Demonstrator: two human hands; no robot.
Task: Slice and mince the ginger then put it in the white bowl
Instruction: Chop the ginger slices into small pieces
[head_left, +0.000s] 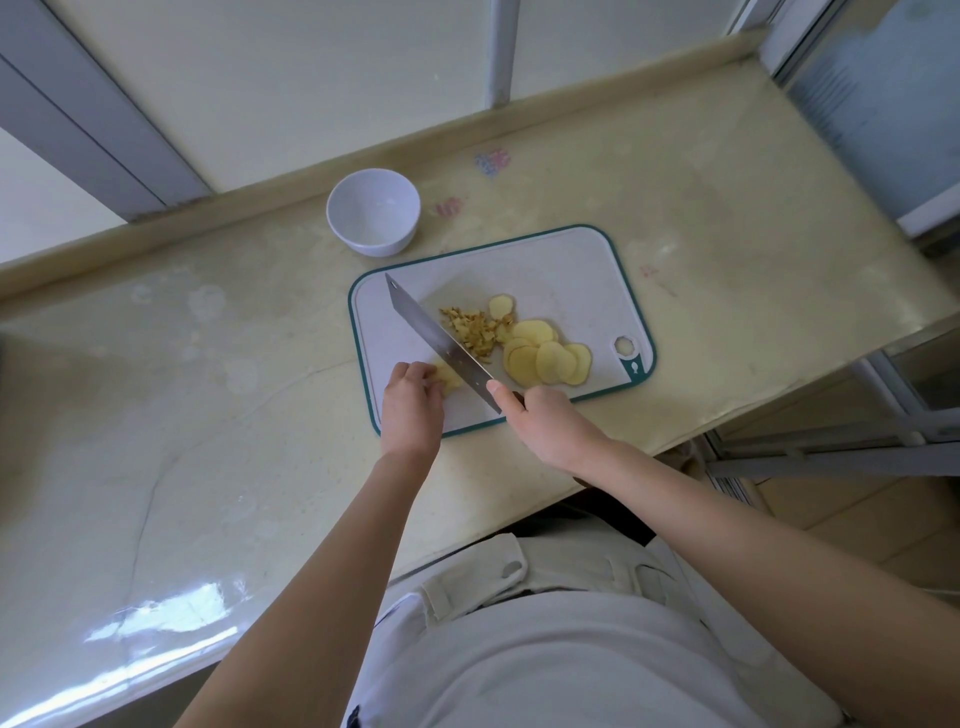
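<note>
From the head camera, a teal-edged cutting board (571, 270) lies at an angle on a pale, glossy counter (208, 364). The left hand (413, 405) rests on the board's near left part, its fingers curled down over a small ginger piece (449, 376). The hand covers most of that piece, so its shape cannot be told. The right hand (545, 421) grips the handle of a broad knife (436, 338), with one fingertip laid forward on the blade's heel; the handle itself is almost hidden in the fist. The blade runs diagonally away to the far left, just beside the left fingers and against the held ginger. To the right of the blade is a loose heap of minced ginger (470, 330), and past it overlapping round ginger slices (545, 358) reach toward the board's hanging hole. The white bowl (373, 212) stands on the counter beyond the board's far left corner, near it but not touching. Faded stickers (492, 160) mark the counter by the back ledge, under a window frame (501, 52).
</note>
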